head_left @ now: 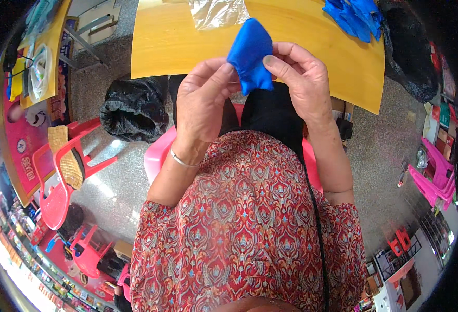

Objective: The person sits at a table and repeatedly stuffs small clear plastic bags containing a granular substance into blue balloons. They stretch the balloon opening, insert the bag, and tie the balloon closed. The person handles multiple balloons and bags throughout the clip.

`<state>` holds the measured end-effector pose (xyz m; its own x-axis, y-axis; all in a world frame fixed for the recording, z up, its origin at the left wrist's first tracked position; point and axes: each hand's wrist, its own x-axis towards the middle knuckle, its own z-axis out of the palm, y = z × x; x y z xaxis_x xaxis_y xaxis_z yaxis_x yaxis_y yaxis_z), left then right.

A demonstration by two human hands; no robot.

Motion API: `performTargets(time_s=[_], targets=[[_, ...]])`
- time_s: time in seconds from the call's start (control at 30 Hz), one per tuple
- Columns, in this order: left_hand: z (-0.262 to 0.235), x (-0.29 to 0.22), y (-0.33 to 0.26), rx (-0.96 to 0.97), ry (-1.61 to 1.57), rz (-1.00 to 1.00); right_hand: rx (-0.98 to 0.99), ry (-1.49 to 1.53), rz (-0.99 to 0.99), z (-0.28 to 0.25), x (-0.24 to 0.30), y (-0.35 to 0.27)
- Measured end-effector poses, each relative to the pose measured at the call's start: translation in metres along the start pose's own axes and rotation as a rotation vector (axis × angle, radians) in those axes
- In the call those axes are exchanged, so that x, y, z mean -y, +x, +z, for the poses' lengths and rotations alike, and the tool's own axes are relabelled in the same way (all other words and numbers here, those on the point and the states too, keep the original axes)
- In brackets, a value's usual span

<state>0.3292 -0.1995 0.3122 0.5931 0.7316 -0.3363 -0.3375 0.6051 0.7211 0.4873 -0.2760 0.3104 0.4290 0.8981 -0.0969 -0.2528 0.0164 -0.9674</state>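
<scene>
Both my hands hold a small blue cloth piece (252, 49) up over the near edge of the yellow table. It has a pointed top and a notched lower end, a little like a fish. My left hand (206, 93) pinches its left edge between thumb and fingers. On the other side, my right hand (304, 78) grips the right edge, thumb in front. The fingers behind the cloth are partly hidden. Past it on the table lies a clear plastic bag (216, 14), and a heap of similar blue pieces (355, 18) is at the far right.
The yellow table (172, 47) spans the front. An open black bag (135, 112) stands on the floor to the left, and another black bag (411, 57) is beside the table's right end. Red chairs (57, 200) stand at left, pink chairs (434, 174) at right.
</scene>
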Motion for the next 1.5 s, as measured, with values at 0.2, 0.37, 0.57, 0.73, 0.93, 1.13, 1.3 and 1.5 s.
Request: performTargets(time_s=[0.2,0.37,0.57,0.73,0.93,1.13,1.3,1.5], targets=[[0.007,0.0,-0.003,0.014,0.091,0.054,-0.026,-0.039,-0.014,-0.003,0.004,0.001],[0.007,0.003,-0.001,-0.036,0.097,0.074,-0.008,-0.047,0.022,-0.002,0.004,0.0],[0.0,0.006,0.002,-0.005,-0.035,0.005,0.035,-0.048,0.092,-0.004,-0.002,0.001],[0.006,0.006,0.0,-0.048,-0.039,0.0,0.01,-0.169,-0.01,-0.001,-0.007,0.002],[0.008,0.006,-0.005,-0.087,0.134,0.113,-0.065,-0.571,-0.555,0.002,0.004,0.002],[0.015,0.012,-0.008,-0.071,0.2,0.181,0.106,-0.419,-0.205,0.008,0.002,-0.006],[0.012,0.011,-0.008,-0.076,0.237,0.18,0.062,-0.121,-0.051,0.005,-0.004,-0.003],[0.012,0.012,-0.006,-0.073,0.211,0.166,0.047,-0.011,0.027,0.004,-0.001,-0.003]])
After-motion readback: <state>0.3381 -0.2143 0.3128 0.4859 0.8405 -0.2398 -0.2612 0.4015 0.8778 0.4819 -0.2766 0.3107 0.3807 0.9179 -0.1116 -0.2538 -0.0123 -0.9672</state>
